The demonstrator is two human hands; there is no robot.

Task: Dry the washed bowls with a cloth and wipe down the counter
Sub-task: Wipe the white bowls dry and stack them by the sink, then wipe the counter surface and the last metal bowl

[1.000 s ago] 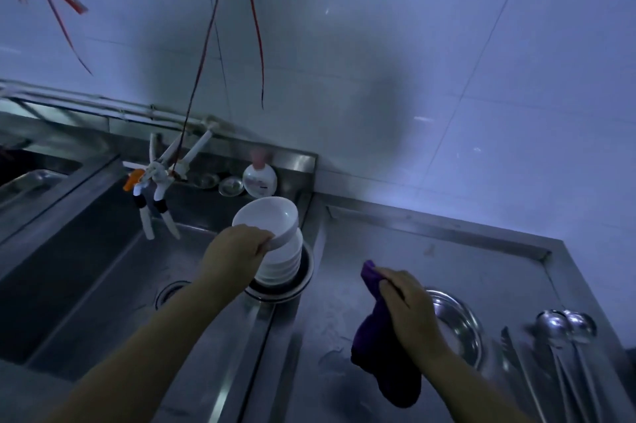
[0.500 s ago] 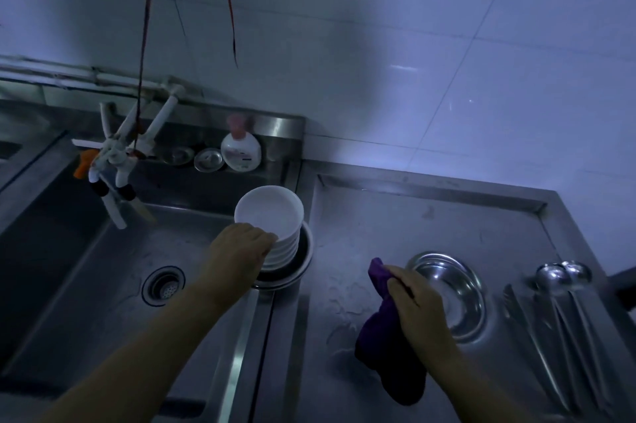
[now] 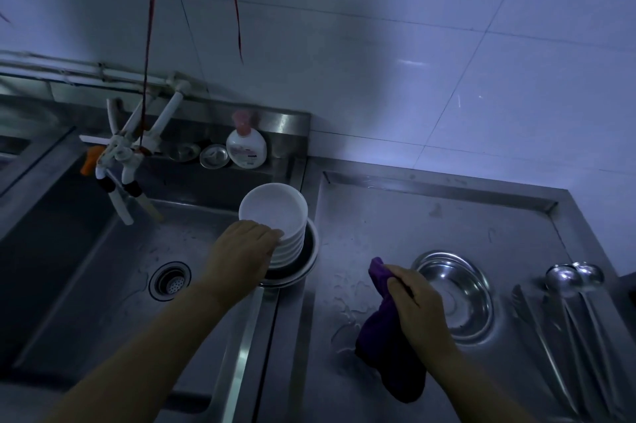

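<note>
The left hand point(image 3: 241, 252) rests against the near side of a stack of white bowls point(image 3: 275, 219), fingers curled over the rim of the top bowl and gripping it. The stack stands in a shallow steel dish point(image 3: 303, 271) at the right edge of the sink basin point(image 3: 86, 267), beside the ridge that separates the basin from the worktop point(image 3: 378, 216).

The right hand point(image 3: 418, 309) is closed round a purple cloth point(image 3: 389, 347), fingers wrapped over its upper part; a small tip of cloth sticks out above the knuckles and the rest hangs down below the palm, over the worktop. Whether the lower end touches the steel cannot be told. Water drops lie on the worktop just left of the cloth.

Just right of that hand sits a steel bowl point(image 3: 457, 298), and further right lie two ladles point(image 3: 571, 276) among other long utensils. On the ledge behind the basin stand a white pump bottle point(image 3: 246, 149) and a round strainer lid point(image 3: 214, 156), near the taps point(image 3: 120, 154)
</note>
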